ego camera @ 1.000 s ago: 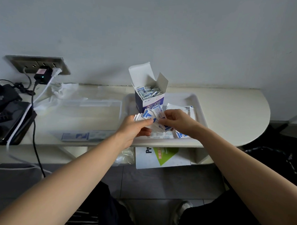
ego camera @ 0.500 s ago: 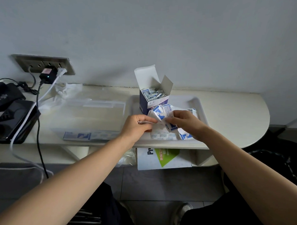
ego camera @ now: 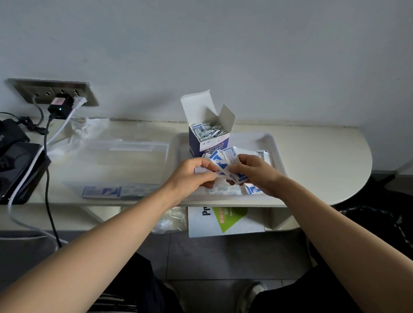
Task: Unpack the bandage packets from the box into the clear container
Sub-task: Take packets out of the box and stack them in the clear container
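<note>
White-and-blue packets are fanned at frame centre and pinched from both sides: the left hand is curled on their left edge, the right hand on their right, thumb on top. They are held above a white tray on the bench. More packets are seen loose on the tray under the hands. At the tray's far left corner the box is stood upright, flaps open, packets packed inside. Just left of the tray the clear container is set; a blue-printed packet is seen at its near edge. At upper left a wall socket is noted, plugs in.
</note>
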{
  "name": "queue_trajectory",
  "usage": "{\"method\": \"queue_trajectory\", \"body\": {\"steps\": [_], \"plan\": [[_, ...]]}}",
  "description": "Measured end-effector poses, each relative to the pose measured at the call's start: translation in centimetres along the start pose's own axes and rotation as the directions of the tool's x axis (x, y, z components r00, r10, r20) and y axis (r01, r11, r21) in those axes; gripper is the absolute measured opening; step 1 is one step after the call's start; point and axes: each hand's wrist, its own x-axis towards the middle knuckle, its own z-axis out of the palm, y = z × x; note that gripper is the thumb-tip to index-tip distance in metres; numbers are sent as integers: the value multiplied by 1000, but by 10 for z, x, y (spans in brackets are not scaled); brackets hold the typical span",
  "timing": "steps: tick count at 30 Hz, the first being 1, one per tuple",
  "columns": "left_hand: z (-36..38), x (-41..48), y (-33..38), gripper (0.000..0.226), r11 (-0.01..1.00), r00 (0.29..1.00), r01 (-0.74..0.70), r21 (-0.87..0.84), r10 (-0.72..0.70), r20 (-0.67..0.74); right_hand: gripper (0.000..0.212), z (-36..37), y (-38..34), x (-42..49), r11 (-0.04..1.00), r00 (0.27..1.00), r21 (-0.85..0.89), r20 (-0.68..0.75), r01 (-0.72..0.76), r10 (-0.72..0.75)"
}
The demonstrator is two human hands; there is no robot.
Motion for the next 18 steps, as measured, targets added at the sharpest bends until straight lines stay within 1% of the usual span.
{"method": "queue_trajectory", "body": {"steps": [2,5,6,8,9,11,13,14,16,17,18], "plan": [[1,2,-2,9,999,1000,26,-22,-26,-7,22,-1,2,0,999,999,-37,-27,17,-18],[3,5,-7,19,999,993,10,32,-6,-118,7,-3,3,1,979,996,-195,-52,57,-68],[4,6,-8,23,999,988,-3,50,11,-152,5,-4,3,1,961,994,-264,-51,78,-95],[4,8,-9,27,993,979,-35,111,57,-197,9,-5,4,3,905,985,-406,-57,124,-160],[3,9,-10,23,988,975,-43,147,73,-210,12,-4,3,2,884,982,-447,-56,138,-182],[2,12,-10,15,984,971,-37,173,76,-226,11,-1,1,2,856,976,-491,-46,162,-211],[0,13,-10,15,987,969,-18,162,57,-239,3,-1,3,5,826,973,-536,-33,175,-227],[-1,12,-10,14,988,971,-13,151,48,-235,7,-2,4,6,824,975,-541,-37,165,-220],[-1,10,-9,14,994,983,-12,105,31,-183,17,-5,7,8,848,979,-514,-74,127,-192],[1,9,-9,18,997,989,-12,75,23,-148,19,-6,9,9,861,981,-496,-81,114,-176],[2,8,-8,22,998,993,-12,54,18,-120,15,-5,9,8,865,984,-489,-70,110,-165]]}}
